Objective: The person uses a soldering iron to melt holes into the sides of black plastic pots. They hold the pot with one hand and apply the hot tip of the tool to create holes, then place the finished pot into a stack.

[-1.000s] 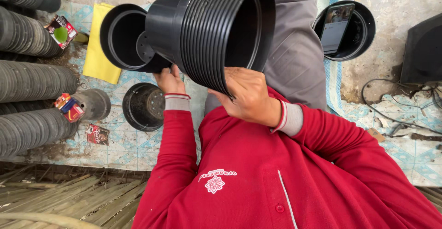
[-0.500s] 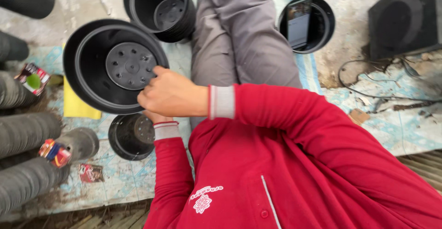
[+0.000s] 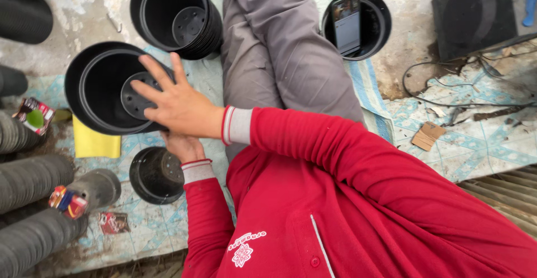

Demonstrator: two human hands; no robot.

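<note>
Black plastic: a wide round pot (image 3: 103, 90) sat on the patterned floor mat (image 3: 481, 144), smooth-walled, with a perforated disc base and a second rim nested just inside the first.
Right hand: the right hand (image 3: 176, 102) lay over the pot's right edge — fingers spread apart and reaching in over the base, gripping nothing.
Left hand: the left hand (image 3: 182, 146) was tucked under the right wrist, against the pot's lower edge; its grip could not be told.
Other pots: a ribbed stack of pots (image 3: 176, 15) stood just beyond, a small pot (image 3: 156, 174) lay nearer the body, and long ribbed stacks lay on their sides at the left.
Phone: a phone (image 3: 348, 23) leaned inside a shallow black pot (image 3: 380, 26).
Cloth: a yellow square cloth (image 3: 95, 142) — flat, partly beneath the wide pot.
</note>
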